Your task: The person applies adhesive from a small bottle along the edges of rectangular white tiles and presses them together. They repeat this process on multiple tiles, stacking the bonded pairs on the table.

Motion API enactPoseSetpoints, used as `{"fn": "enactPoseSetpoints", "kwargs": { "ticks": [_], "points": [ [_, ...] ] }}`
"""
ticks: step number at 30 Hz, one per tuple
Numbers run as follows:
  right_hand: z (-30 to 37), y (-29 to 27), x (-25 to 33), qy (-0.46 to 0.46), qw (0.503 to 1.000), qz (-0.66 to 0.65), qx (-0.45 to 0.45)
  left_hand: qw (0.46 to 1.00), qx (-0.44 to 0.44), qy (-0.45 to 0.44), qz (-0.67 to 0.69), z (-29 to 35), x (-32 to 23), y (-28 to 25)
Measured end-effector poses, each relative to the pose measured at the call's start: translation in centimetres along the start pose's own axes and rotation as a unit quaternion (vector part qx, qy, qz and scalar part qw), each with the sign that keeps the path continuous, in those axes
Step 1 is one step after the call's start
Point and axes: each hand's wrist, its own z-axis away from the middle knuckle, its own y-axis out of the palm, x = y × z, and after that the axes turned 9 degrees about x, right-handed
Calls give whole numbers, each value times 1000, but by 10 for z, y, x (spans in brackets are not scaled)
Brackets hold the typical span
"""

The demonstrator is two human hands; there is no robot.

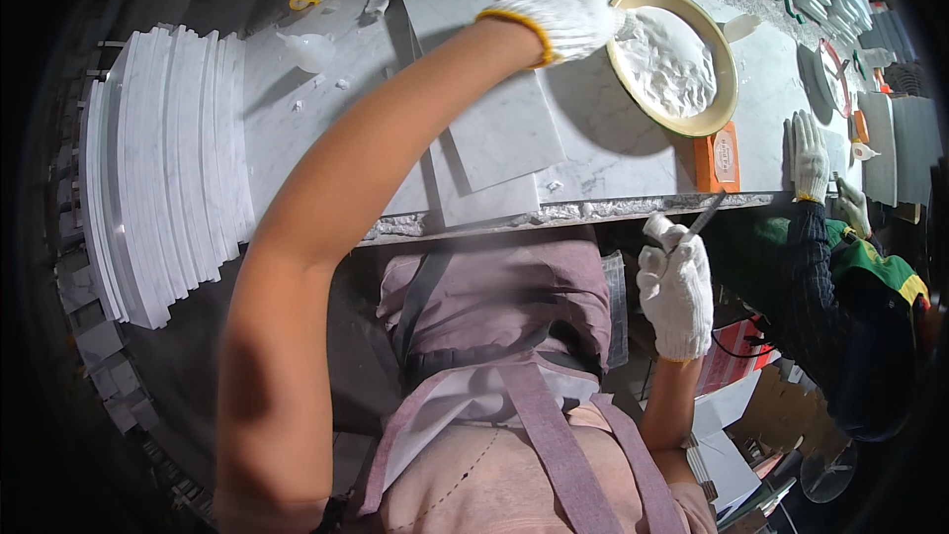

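Note:
My left hand (559, 5), in a white knit glove with a yellow cuff, reaches far forward and rests at the left rim of a round yellow bowl (714, 114) of white paste (667, 64). Whether its fingers grip the rim is unclear. My right hand (675, 287), also gloved, is held low in front of the bench edge and is closed on a thin metal spatula (704, 218) whose blade points up toward the bench. Two white marble slabs (504, 124) lie overlapping on the marble bench (613, 153) under my left forearm.
A fanned stack of marble tiles (163, 178) stands at the left. An orange box (719, 158) sits by the bowl. A small white squeeze bottle (308, 49) lies at the back. Another person's gloved hand (811, 158) rests on the bench at the right.

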Motion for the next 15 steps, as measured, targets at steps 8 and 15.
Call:
{"fn": "enactPoseSetpoints", "kwargs": {
  "ticks": [8, 15],
  "points": [
    [-25, -6, 47, -81, 976, 158, -123, 963, -171, 141, -151, 108, 59, 56],
    [-75, -1, 72, -151, 897, 396, -129, 936, 115, 264, 202, 229, -2, 98]
  ]
}}
